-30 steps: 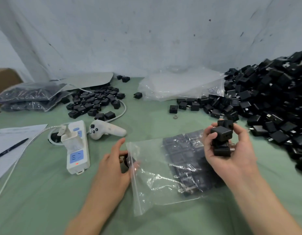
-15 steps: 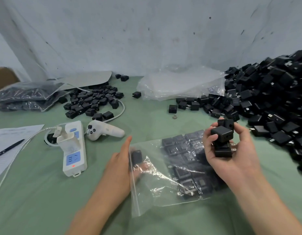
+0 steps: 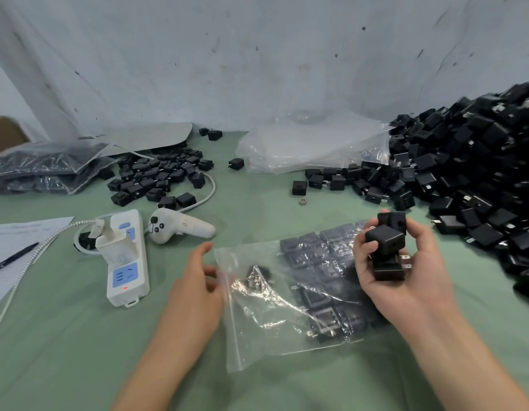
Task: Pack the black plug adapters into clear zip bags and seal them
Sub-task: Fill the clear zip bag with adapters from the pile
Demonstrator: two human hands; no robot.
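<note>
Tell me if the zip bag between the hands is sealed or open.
Open: the bag has its mouth parted at the left hand, and an adapter lies just inside.

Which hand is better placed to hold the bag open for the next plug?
Probably the left hand: empty, at the open edge of the bag; the right hand is full of plugs.

— What's the right grip (image 3: 411, 289) holding?
— Several black plug adapters (image 3: 385, 237), above the clear zip bag (image 3: 257, 321).
— And the left grip (image 3: 195, 292)?
— Loose-fingered at the bag's mouth; the bag lies on the green worktop (image 3: 64, 351).
</note>
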